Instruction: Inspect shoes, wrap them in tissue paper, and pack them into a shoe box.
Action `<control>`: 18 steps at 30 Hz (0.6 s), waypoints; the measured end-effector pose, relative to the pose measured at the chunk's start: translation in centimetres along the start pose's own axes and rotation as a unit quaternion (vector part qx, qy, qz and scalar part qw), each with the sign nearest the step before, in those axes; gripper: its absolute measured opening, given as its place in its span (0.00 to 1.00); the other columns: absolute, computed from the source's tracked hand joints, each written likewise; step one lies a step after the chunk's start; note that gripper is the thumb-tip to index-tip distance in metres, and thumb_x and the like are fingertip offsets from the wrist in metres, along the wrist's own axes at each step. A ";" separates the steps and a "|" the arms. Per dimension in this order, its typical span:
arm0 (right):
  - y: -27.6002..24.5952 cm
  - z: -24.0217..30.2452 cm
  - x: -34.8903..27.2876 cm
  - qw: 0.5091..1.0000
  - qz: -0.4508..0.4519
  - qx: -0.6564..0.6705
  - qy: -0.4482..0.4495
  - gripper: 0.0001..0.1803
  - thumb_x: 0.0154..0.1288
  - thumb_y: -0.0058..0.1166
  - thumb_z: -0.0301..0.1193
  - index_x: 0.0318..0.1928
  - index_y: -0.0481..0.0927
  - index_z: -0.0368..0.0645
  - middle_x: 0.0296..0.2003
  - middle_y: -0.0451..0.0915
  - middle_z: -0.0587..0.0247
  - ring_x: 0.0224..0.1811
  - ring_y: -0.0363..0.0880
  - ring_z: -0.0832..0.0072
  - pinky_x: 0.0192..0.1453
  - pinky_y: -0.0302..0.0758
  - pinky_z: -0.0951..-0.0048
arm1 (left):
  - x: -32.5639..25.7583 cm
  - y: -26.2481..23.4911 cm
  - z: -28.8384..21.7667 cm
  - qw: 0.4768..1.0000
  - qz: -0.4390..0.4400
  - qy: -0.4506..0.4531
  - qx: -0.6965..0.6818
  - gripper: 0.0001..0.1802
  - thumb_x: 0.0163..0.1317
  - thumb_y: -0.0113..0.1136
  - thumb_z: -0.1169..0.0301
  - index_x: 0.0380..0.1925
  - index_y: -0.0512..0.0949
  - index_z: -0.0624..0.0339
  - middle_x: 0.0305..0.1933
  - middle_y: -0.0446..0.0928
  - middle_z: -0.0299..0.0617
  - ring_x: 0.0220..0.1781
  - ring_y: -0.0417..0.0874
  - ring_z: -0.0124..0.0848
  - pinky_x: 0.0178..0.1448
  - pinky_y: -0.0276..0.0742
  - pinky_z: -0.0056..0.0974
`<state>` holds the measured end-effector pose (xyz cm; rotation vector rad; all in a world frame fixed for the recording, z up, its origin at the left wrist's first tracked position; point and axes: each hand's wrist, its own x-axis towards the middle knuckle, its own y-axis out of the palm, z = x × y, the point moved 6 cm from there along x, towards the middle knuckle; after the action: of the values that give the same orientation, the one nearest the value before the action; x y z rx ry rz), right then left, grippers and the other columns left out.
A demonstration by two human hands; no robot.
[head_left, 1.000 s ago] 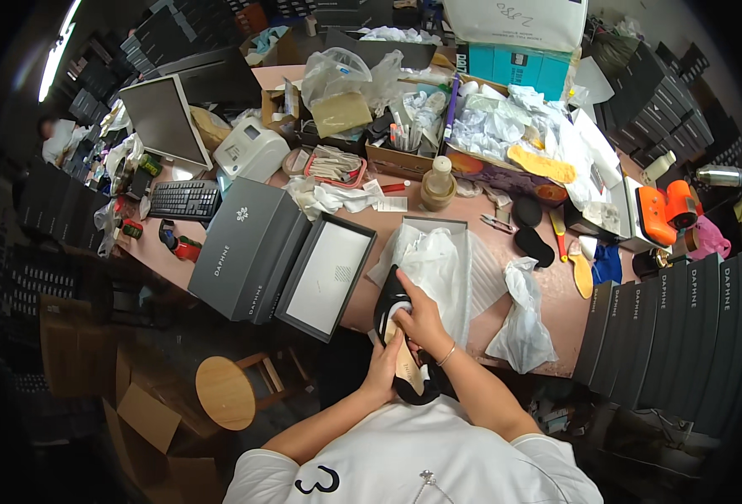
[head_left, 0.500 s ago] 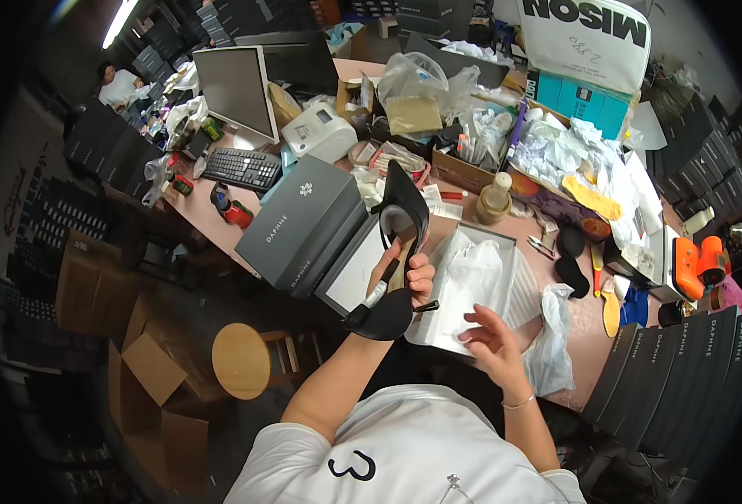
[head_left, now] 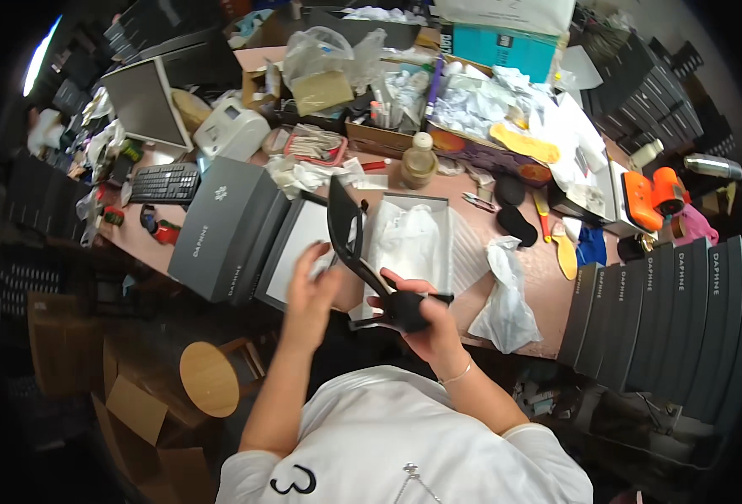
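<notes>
My right hand [head_left: 438, 336] grips a black heeled shoe [head_left: 346, 225] by its rounded lower end, with the toe pointing up and away from me. A short heel sticks out past my fingers. Whether a second shoe lies behind it I cannot tell. Just left of the shoe, my left hand [head_left: 308, 302] is raised with fingers apart, slightly blurred and holding nothing. Beyond my hands lies an open shoebox [head_left: 448, 220] lined with white tissue paper [head_left: 409, 239]. To the left, a dark grey shoebox [head_left: 220, 223] lies beside an open box with a pale inside [head_left: 291, 260].
Crumpled wrapping [head_left: 508, 302] lies at the table's near right, by a row of grey shoeboxes [head_left: 639, 311]. A glue bottle [head_left: 419, 161], black pads [head_left: 516, 225], yellow insole [head_left: 566, 256] and orange tape dispenser [head_left: 642, 202] stand around. A round stool [head_left: 209, 380] and cartons [head_left: 140, 409] are lower left.
The shoe has passed from my left hand to my right. My left hand has let go and moved left. The view has shifted rightward, so the table's things appear further left.
</notes>
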<state>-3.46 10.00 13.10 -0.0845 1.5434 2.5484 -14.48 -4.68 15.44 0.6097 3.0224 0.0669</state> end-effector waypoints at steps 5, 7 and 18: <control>-2.2 -3.1 2.4 0.945 -0.034 0.296 0.132 0.30 0.64 0.47 0.53 0.51 0.77 0.40 0.47 0.80 0.48 0.45 0.82 0.48 0.42 0.84 0.62 | 0.7 -3.9 1.0 0.979 -0.020 -0.076 -0.187 0.41 0.63 0.61 0.53 0.69 0.56 0.61 0.65 0.64 0.46 0.67 0.63 0.35 0.69 0.59 0.44; -1.7 -4.8 3.0 0.922 -0.059 0.347 0.161 0.31 0.63 0.47 0.54 0.52 0.77 0.40 0.42 0.82 0.49 0.42 0.82 0.49 0.39 0.85 0.65 | 1.1 -3.1 1.9 0.961 -0.023 -0.138 -0.238 0.32 0.64 0.60 0.54 0.62 0.65 0.57 0.56 0.72 0.40 0.58 0.71 0.32 0.63 0.67 0.44; -3.3 -8.2 6.2 0.907 -0.126 0.353 0.190 0.35 0.62 0.47 0.57 0.58 0.73 0.41 0.53 0.76 0.48 0.36 0.81 0.62 0.36 0.84 0.70 | 4.7 -4.4 4.3 0.942 -0.079 -0.156 -0.285 0.20 0.66 0.57 0.59 0.52 0.69 0.57 0.46 0.77 0.37 0.46 0.79 0.28 0.52 0.75 0.37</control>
<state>-9.29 4.94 5.54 -0.6673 2.3184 1.7102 -20.24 -6.72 10.73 0.2842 2.5434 0.7302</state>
